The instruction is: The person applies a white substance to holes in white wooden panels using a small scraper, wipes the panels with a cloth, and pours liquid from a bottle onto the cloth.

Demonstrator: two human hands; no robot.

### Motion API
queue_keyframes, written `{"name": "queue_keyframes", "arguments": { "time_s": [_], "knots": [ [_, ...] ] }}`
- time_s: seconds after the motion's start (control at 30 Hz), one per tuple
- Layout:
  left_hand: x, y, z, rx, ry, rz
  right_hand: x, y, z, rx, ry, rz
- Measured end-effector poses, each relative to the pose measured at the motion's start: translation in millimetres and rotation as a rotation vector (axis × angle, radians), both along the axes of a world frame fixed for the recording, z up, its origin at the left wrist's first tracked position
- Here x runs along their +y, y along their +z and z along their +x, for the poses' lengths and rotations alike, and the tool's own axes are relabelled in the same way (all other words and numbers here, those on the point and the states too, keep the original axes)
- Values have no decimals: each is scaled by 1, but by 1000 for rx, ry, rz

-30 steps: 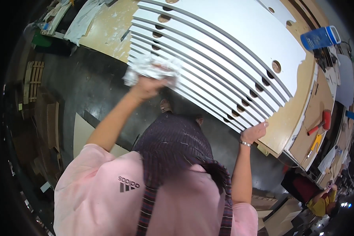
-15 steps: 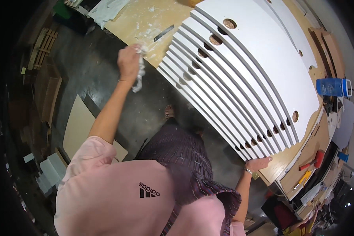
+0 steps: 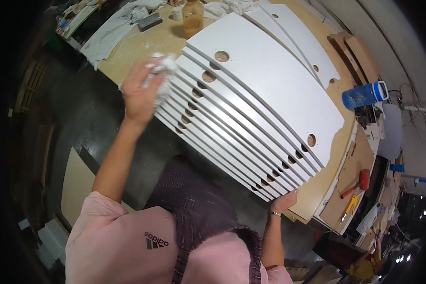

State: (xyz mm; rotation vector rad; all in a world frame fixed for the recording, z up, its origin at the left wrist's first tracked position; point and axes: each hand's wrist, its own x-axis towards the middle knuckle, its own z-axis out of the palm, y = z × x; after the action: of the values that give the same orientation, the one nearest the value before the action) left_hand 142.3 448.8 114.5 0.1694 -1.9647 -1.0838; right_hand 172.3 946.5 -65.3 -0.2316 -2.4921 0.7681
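Observation:
A stack of white curved panels (image 3: pixel 265 90) lies on the workbench, their grey edges stepped like a staircase toward me. Round holes with a chipboard-coloured inside run near both ends. In my left hand (image 3: pixel 139 94) is a crumpled white cloth (image 3: pixel 163 78), pressed at the stack's left end by the stepped edges. My right hand (image 3: pixel 284 202) grips the near right corner of the lowest panels, its fingers partly hidden.
A bottle of amber liquid (image 3: pixel 193 20) and a dark block (image 3: pixel 150 22) stand beyond the stack on the workbench (image 3: pixel 116 66). On the right are a blue water jug (image 3: pixel 364 95), a red-headed mallet (image 3: pixel 363 180) and a yellow-handled cutter (image 3: pixel 350 207). Another person (image 3: pixel 364 267) sits at lower right.
My left hand has brought the cloth from over the floor to the stack's left end. The view has shifted, so the stack appears further left. My right hand stays at the same corner.

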Motion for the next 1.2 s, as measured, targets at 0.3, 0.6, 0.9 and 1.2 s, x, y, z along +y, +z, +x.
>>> {"name": "queue_keyframes", "arguments": {
  "time_s": [0.3,0.6,0.9,1.2],
  "knots": [
    [86,-21,-94,-135,-718,-838,-46,130,-138,16,-113,-574],
    [-177,-42,-115,-266,-135,-106,-58,129,-143,46,-247,-225],
    [-124,-16,-110,-451,-632,-568,-72,124,-142,149,-427,-259],
    [-116,-35,-89,-294,-566,-471,-67,122,-143,157,-359,-561]
  ]
}}
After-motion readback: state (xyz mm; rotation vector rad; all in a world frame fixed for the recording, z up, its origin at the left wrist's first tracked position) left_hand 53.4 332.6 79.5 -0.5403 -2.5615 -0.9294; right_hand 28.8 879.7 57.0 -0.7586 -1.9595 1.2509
